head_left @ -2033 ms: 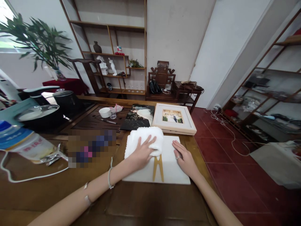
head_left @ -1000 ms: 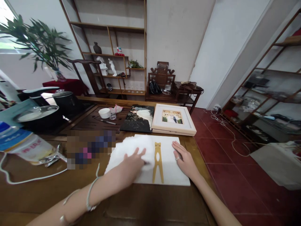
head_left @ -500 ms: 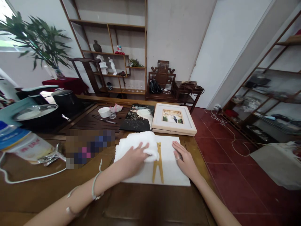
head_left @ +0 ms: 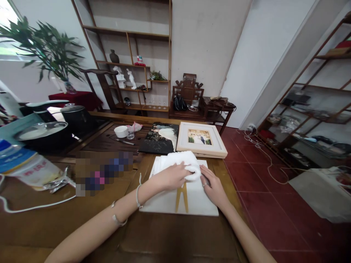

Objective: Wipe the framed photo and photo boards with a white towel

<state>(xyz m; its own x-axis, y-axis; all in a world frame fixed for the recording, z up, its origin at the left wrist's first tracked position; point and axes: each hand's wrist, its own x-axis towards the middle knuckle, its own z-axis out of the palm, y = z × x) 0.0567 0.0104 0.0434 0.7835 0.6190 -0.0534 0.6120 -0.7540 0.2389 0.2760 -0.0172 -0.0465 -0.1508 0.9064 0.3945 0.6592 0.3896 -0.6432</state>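
Observation:
A flat white board (head_left: 164, 204) lies on the wooden table in front of me, with a tan A-shaped piece (head_left: 181, 199) on its face. My left hand (head_left: 175, 175) grips a folded white towel (head_left: 179, 157) and presses it on the upper part of the board. The towel covers the top of the A-shaped piece. Fingers stretched out flat, my right hand (head_left: 213, 186) rests along the board's right edge, close to the towel and holding nothing else.
Behind the board lie a white picture frame (head_left: 219, 144) and a black picture panel (head_left: 153, 138). To the left are a white cup (head_left: 121, 131), a lidded pan (head_left: 44, 133), a kettle (head_left: 75, 117), and a large labelled bag (head_left: 30, 168). Red tiled floor (head_left: 255, 215) borders the table's right side.
My left hand has slid the towel to the right across the board, over the top of the A-shaped piece. My right hand stays at the right edge.

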